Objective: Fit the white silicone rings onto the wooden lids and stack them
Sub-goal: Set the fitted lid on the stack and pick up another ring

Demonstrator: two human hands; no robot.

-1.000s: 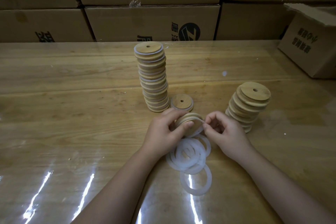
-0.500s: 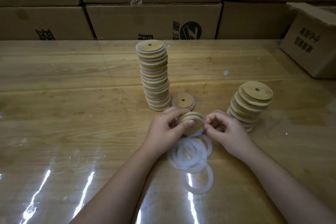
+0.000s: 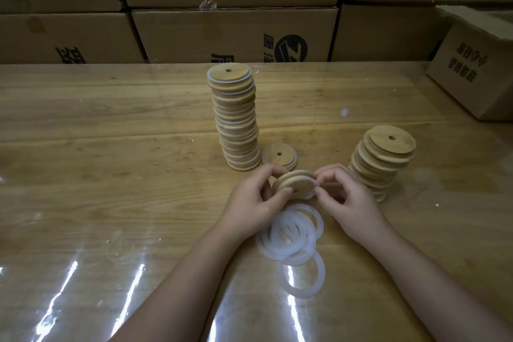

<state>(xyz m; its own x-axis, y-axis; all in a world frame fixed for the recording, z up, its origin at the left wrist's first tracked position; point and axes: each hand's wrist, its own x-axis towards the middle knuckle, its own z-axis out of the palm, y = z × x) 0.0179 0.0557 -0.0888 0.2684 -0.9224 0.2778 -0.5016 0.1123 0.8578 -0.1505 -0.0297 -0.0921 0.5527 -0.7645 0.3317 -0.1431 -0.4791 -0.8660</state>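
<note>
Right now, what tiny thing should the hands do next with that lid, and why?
Probably the right hand should press the ring further round the lid. The left hand grips the tilted lid, the right pinches the ring at its right edge, and the ring looks only partly seated.

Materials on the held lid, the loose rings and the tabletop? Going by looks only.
Held lid: pale wood, possibly bamboo, matte; faint grain lines show.
Loose rings: translucent white, soft-looking, probably silicone; the table shows faintly through them.
Tabletop: wood planks under a glossy clear layer, either film or lacquer; the sign is the bright glare streaks.
</note>
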